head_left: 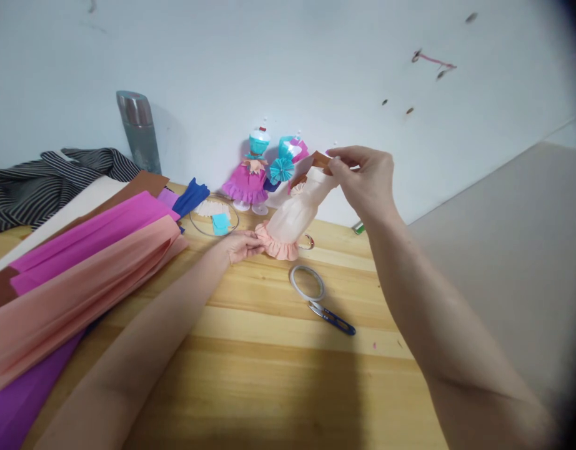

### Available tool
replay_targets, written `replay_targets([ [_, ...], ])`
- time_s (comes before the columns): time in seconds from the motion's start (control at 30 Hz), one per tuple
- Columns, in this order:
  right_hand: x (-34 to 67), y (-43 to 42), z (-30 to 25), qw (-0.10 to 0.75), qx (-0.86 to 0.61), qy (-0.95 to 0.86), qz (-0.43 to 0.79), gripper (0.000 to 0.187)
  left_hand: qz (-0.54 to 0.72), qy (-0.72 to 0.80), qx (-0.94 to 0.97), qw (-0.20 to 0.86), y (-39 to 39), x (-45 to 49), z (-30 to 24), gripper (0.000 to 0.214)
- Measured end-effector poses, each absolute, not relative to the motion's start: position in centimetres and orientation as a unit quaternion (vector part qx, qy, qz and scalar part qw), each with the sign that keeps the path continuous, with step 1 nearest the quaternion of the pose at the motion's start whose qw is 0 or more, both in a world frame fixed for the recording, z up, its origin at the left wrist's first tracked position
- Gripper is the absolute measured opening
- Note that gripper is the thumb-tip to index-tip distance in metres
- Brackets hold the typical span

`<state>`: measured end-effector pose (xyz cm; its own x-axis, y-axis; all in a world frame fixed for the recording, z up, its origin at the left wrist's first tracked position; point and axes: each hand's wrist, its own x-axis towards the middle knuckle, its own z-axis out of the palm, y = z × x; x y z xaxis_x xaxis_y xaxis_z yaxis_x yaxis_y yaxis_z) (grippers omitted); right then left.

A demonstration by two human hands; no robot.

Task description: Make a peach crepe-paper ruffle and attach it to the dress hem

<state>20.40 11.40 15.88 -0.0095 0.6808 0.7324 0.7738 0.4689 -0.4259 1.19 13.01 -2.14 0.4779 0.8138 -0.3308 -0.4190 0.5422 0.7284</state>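
Observation:
A small cream crepe-paper dress (295, 215) with a peach ruffled hem leans in front of the wall, tilted to the right. My left hand (245, 245) is closed at the left side of the ruffle, its fingertips on the hem. At the top of the dress, my right hand (363, 175) pinches a piece of brown paper (321, 160) between thumb and fingers. Behind stand a doll-size dress form in a magenta skirt and turquoise top (248, 181) and another with a turquoise pleated rosette (282, 169), partly hidden by the cream dress.
Below the dress lie a roll of tape (307, 283) and blue-handled thread snips (335, 319). Folded crepe-paper sheets (91, 294) cover the left side. A metal flask (140, 134) and striped cloth (20, 190) stand behind them. A wire ring (192, 220) surrounds paper scraps.

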Motion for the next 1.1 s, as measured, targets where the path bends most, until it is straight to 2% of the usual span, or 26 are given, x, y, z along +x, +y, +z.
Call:
replay_targets([
  [0.17,20.0,11.3,16.0,0.482,-0.521,-0.703,-0.044,0.022,0.378,0.340,0.291,0.811,13.5,1.1,-2.6,0.006],
  [0.33,19.4,11.1,16.2,0.481,-0.523,-0.703,-0.035,0.022,0.372,0.359,0.289,0.806,14.4,1.1,-3.8,0.011],
  [0.5,19.6,11.6,16.0,0.491,-0.517,-0.701,-0.035,0.026,0.364,0.374,0.294,0.801,14.5,1.1,-4.0,0.032],
  [1.1,19.9,13.2,15.6,0.511,-0.509,-0.692,-0.001,0.016,0.371,0.405,0.274,0.789,13.7,1.6,-2.6,0.034],
])
